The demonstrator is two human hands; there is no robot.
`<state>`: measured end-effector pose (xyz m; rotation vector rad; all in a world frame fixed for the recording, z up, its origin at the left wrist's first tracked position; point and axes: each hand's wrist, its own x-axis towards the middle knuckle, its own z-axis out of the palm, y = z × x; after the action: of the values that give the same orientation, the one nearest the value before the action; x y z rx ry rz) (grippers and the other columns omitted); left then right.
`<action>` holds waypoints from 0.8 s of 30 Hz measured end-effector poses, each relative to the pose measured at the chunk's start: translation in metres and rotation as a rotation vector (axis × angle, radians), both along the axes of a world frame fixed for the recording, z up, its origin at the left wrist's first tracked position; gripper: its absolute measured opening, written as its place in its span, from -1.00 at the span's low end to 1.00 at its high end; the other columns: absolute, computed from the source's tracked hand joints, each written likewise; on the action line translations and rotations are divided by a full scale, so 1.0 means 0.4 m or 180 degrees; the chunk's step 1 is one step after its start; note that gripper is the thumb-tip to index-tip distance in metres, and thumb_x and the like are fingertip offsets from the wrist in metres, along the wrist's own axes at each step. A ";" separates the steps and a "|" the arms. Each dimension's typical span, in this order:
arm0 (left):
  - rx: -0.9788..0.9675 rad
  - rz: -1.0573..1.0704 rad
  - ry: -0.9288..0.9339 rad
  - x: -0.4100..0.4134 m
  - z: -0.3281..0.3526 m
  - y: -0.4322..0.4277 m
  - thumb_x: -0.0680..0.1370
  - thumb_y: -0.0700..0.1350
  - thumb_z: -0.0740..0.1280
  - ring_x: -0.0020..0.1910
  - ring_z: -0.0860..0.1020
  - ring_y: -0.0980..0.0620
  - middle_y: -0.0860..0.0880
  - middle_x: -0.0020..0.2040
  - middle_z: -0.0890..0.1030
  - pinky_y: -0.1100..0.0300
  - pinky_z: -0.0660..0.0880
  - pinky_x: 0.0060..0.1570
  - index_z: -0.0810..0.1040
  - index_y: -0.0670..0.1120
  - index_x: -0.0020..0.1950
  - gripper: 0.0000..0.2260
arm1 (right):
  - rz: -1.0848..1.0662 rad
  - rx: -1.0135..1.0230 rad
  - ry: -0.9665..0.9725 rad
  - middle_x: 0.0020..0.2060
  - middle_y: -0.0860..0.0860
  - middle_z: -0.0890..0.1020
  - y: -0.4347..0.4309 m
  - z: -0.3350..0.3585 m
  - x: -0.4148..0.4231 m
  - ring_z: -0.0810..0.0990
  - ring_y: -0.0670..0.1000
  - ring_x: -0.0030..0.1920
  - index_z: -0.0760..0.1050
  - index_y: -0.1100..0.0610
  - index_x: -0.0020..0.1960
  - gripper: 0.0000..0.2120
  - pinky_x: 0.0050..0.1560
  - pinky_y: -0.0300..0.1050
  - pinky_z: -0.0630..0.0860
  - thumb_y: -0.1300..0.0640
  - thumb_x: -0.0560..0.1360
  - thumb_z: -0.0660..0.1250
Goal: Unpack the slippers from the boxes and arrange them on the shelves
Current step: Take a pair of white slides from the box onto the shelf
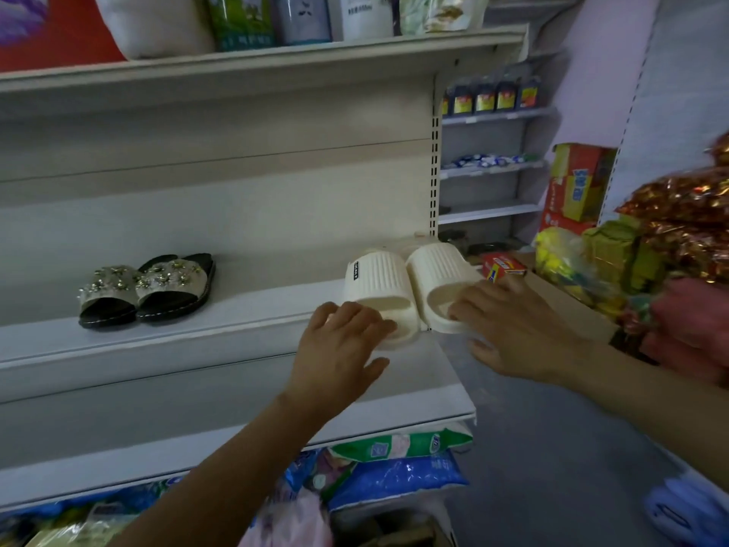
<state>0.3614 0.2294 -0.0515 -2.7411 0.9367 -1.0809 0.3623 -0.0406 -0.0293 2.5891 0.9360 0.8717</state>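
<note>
Legible text on my feed, item by item:
1. Cream ribbed slipper: black tag on the strap's side, white capitals running vertically. I read LUCKY, though the letters are soft
2. White bottle on the top shelf: a dark printed line ending in what I take for 650ml, blurred
3. Yellow-and-red carton: large blue characters, too blurred for me to read
4. Blue bag: white characters, unreadable
5. Green pack: blue emblem, lettering too small
6. Dark bottles: red-and-yellow labels, nothing I can make out
</note>
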 end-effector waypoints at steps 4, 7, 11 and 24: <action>-0.0273 -0.0051 0.0012 0.080 0.023 -0.012 0.37 0.04 0.40 -0.16 0.59 -0.01 0.08 -0.12 0.65 0.11 0.49 -0.18 0.66 0.07 -0.01 -0.78 | -0.0166 0.0450 -0.0183 -0.16 -0.02 0.58 0.016 0.008 0.072 0.52 0.05 -0.13 0.50 0.06 -0.07 -0.78 -0.16 -0.04 0.36 0.09 0.30 0.24; -0.0359 0.0224 0.0225 0.147 0.055 -0.016 0.38 0.02 0.44 -0.13 0.59 -0.05 0.06 -0.08 0.65 0.12 0.43 -0.17 0.65 0.08 0.02 -0.77 | -0.0477 0.0616 0.0043 -0.11 0.02 0.62 0.033 0.033 0.143 0.57 0.11 -0.12 0.52 0.08 -0.03 -0.75 -0.14 -0.01 0.42 0.13 0.30 0.27; -0.0393 0.0589 0.0719 0.224 0.090 -0.034 0.50 0.06 0.34 0.10 0.52 -0.02 0.06 0.12 0.59 0.10 0.38 0.03 0.56 0.13 0.20 -0.72 | -0.0917 0.0754 0.0559 0.12 0.02 0.57 0.064 0.052 0.214 0.48 0.11 0.16 0.47 0.05 0.14 -0.72 0.08 0.00 0.26 0.18 0.44 0.27; -0.0917 0.0485 0.0867 0.198 0.080 -0.016 0.51 0.10 0.33 0.16 0.48 -0.01 0.04 0.19 0.56 0.08 0.33 0.14 0.48 0.08 0.30 -0.64 | -0.0784 0.1419 0.0581 0.19 0.01 0.52 0.108 0.042 0.162 0.48 0.13 0.16 0.45 -0.03 0.25 -0.67 0.12 0.03 0.34 0.04 0.49 0.29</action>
<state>0.4405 0.2229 -0.0195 -3.1954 0.6202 -0.8949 0.4269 0.0027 -0.0124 3.1209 0.4826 0.8657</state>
